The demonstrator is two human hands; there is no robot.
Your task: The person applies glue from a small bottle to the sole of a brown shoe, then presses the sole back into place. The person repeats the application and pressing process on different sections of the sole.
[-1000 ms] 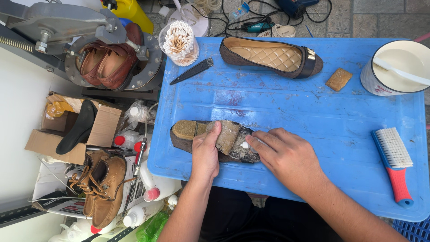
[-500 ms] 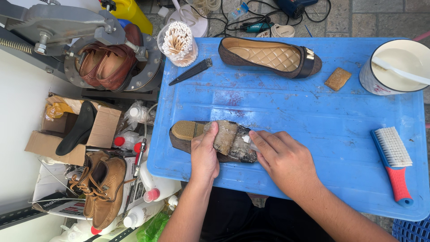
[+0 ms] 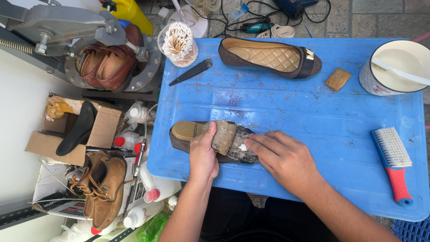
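On the blue bench (image 3: 313,116), an upturned shoe (image 3: 210,141) lies sole-up near the left edge. The left hand (image 3: 202,154) presses down on its middle; the right hand (image 3: 284,159) has fingertips on its worn sole. A quilted flat shoe (image 3: 268,57) lies at the far side, a red-handled brush (image 3: 394,166) at the right.

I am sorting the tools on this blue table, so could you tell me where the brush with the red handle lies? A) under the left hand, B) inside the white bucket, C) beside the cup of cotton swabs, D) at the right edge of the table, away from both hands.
D: the brush lies bristles up near the right edge of the blue table, clear of the right hand and the left hand, which both rest on the upturned shoe.
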